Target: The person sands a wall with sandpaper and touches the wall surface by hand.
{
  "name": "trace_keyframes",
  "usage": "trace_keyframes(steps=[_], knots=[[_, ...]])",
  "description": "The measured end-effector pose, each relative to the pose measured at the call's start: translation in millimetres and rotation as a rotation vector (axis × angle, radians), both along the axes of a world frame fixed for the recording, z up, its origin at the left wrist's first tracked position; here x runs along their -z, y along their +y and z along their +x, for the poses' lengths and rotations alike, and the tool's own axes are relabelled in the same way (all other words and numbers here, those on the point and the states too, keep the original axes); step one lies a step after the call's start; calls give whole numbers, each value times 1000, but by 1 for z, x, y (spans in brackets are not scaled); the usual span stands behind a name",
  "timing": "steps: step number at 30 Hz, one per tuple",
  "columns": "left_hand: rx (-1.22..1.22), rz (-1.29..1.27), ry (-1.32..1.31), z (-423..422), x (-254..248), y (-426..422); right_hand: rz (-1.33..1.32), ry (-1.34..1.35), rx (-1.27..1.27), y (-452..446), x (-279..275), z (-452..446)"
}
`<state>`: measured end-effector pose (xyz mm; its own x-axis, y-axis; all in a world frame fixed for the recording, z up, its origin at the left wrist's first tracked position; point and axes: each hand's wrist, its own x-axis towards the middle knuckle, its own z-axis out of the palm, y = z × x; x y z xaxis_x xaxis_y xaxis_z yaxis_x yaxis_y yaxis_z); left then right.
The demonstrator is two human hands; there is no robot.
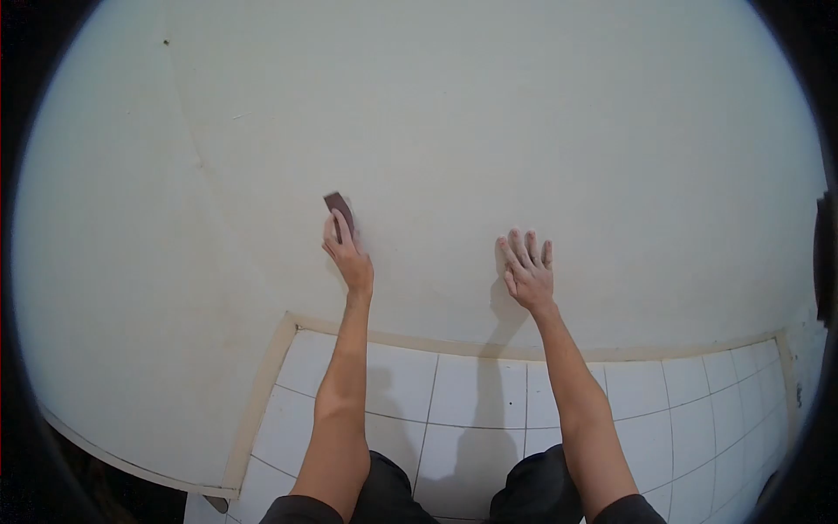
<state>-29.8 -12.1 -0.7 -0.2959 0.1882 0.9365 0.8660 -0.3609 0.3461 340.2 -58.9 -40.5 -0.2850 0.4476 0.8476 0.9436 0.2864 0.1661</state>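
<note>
A dark brown sanding block (337, 204) is gripped in my left hand (351, 260), its face turned to the pale wall (436, 157). Thumb and fingers close around the block's sides, and its lower part is partly covered by them. Further right, my right hand (531, 278) has its fingers spread, with the palm towards the wall; it holds nothing. Whitish dust coats those fingers. Whether the right palm fully touches the wall I cannot tell.
A beige skirting strip (454, 349) runs along the wall's foot, turning at a corner on the left. White floor tiles (476, 389) lie below, around my knees (537, 485). A small dark spot (166, 42) marks the upper left wall. Something dark (823, 262) stands at the right edge.
</note>
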Motion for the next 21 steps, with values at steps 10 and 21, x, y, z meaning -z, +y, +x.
trace_keyframes(steps=[10, 21], knots=[[52, 15, 452, 38, -28, -8, 88, -18, 22, 4, 2, -5], [106, -58, 423, 17, 35, -6, -34, -21, -37, -4, -3, 1]])
